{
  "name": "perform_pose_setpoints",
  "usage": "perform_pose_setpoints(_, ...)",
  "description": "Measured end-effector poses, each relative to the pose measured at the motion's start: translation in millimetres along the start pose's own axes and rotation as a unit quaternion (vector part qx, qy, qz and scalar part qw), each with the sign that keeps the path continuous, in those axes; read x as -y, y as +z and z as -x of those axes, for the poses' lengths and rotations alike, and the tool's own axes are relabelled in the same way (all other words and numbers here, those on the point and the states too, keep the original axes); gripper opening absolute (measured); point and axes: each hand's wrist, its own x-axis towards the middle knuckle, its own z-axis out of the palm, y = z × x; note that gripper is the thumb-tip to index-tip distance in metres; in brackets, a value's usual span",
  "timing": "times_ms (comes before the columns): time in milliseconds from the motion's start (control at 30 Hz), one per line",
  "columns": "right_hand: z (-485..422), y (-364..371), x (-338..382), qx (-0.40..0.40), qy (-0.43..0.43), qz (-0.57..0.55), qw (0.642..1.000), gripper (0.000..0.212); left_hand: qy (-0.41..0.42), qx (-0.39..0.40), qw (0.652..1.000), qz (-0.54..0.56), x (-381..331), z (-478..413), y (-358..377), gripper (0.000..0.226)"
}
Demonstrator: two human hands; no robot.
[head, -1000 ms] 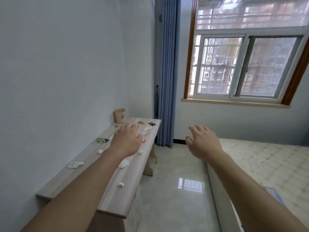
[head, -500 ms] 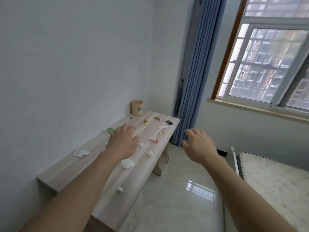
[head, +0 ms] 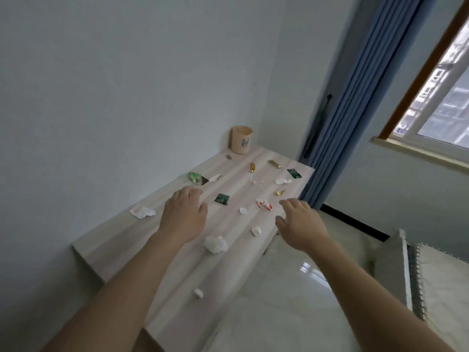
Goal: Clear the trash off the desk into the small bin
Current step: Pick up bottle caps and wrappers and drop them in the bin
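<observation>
Both hands, left hand [head: 183, 216] and right hand [head: 302, 226], are hovering open, empty, over desk [head: 121, 246]; crumpled tissue [head: 215, 244] looks light, soft, pinchable anywhere.

1 bin [head: 241, 140], 2 hands [head: 183, 217], 1 desk [head: 132, 243].

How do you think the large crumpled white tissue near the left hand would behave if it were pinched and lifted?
The crumpled white tissue looks loosely balled, so it is probably very light and should compress under the fingers rather than resist. Its irregular creases suggest it will not roll far on the desk. A push from the left hand might simply slide it.
</observation>
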Motion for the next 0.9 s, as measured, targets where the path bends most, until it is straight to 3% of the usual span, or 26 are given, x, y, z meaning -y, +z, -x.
perform_pose_setpoints(267, -89.6, 65.8, -11.4, 0.057, -0.097, -0.023, 0.993, 0.053, -0.093, 0.018, 0.994, -0.052, 33.4, -2.2, 46.5, 0.041)
perform_pose_setpoints(600, -191.5, 137.4, -88.4, 0.149, -0.175, -0.033, 0.973, 0.053, -0.223, 0.064, 0.97, -0.072, -12.3, -34.0, 134.3, 0.042)
perform_pose_setpoints(900, -230.1, 210.0, -96.3, 0.27, -0.207, -0.031, 0.94, 0.051, -0.265, 0.131, 0.954, -0.052, -21.2, -47.7, 214.6, 0.038)
